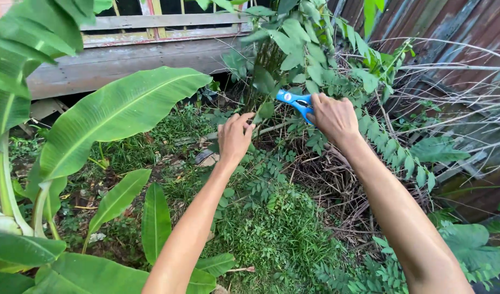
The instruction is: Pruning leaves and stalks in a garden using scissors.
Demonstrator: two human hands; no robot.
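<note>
My right hand (331,117) grips blue-handled pruning shears (294,100), whose tip points left into a leafy shrub (293,49). The blades are hidden among the leaves. My left hand (235,136) reaches forward just left of the shears, its fingers pinching a thin green stem or leaf (263,111) of the same shrub. Both arms stretch out over low green weeds (272,228).
Big banana leaves (114,117) fill the left side. A weathered wooden wall (130,49) runs behind the plants, and rusty corrugated metal (451,32) stands at the right. Dry bare twigs (468,109) and fern-like fronds (402,158) crowd the right.
</note>
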